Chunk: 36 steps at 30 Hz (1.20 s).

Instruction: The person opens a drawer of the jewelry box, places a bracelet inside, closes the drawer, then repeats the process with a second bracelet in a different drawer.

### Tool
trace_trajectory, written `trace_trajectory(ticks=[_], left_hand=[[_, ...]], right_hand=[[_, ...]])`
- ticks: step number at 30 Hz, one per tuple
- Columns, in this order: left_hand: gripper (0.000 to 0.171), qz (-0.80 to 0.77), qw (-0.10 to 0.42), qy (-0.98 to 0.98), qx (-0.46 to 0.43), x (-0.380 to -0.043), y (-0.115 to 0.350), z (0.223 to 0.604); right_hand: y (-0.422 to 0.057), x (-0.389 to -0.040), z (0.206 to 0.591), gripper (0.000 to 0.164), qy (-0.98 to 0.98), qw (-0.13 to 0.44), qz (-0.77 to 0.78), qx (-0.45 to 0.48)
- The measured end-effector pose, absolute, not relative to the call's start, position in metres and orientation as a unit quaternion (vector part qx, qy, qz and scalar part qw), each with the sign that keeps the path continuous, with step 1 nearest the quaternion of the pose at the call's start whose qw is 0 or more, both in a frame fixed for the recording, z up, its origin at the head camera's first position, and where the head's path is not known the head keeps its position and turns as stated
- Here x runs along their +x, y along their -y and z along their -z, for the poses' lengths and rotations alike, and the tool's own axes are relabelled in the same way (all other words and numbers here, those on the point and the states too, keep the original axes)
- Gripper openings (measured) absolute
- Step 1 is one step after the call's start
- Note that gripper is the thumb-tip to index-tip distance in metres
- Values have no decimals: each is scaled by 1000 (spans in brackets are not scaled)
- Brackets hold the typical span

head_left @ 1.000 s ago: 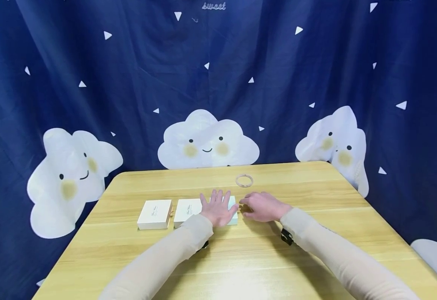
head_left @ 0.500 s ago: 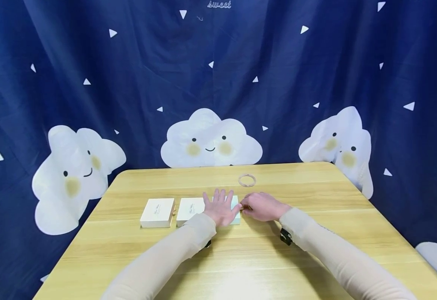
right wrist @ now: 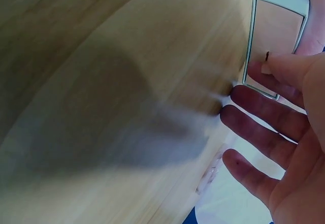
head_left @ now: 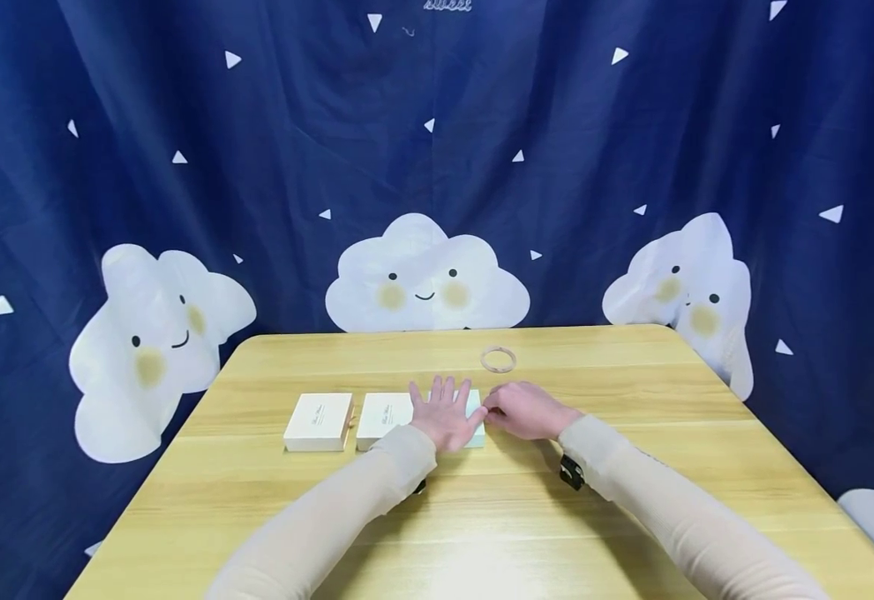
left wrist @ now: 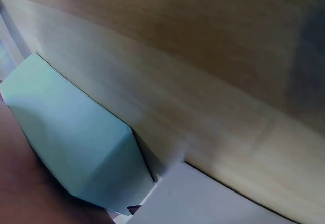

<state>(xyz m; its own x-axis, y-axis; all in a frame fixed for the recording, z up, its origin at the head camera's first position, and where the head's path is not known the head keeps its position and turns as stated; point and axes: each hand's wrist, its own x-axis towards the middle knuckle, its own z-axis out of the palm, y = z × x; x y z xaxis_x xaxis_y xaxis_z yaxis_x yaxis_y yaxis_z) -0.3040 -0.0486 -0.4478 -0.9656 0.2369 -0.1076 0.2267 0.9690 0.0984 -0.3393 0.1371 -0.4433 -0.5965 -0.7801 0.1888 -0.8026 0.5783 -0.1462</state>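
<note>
A mint-green drawer box stands at the right end of a row of boxes. My left hand rests on top of it with fingers spread and straight. In the right wrist view, the box's pinkish drawer front faces my right hand. There, thumb and index finger pinch a small pull tab, while the other fingers stay loosely extended. The drawer front sits within the green sleeve. From the left wrist, the green box shows beside part of my hand.
Two white boxes with printed lids, the outer one and the middle one, stand left of the green box. A pale pink ring lies behind the hands. The wooden table ends before a dark blue curtain with clouds.
My right hand has moved slightly in toward the green box's end, its fingers closing at the pull tab. The left hand keeps its place on the box. The head view has shifted a little.
</note>
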Motion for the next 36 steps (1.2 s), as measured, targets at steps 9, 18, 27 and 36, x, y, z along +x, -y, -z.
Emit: trace_trajectory(ticks=[9,18,27,36], left_hand=[[72,-34,76,-990,114,-311,48,454],[67,-35,72,-990,114,-310,48,453],[67,-32,70,-991,107,-313,47,458],[68,-36,66,-991,110,-314,48,461]], right_hand=[[-136,-342,446,9,892,55,-95,439],[-135,-340,443,18,892,51,-95,439],[-139,-341,442,30,894,46,-82,438],[-143,-340,442,27,897,42,-78,433]])
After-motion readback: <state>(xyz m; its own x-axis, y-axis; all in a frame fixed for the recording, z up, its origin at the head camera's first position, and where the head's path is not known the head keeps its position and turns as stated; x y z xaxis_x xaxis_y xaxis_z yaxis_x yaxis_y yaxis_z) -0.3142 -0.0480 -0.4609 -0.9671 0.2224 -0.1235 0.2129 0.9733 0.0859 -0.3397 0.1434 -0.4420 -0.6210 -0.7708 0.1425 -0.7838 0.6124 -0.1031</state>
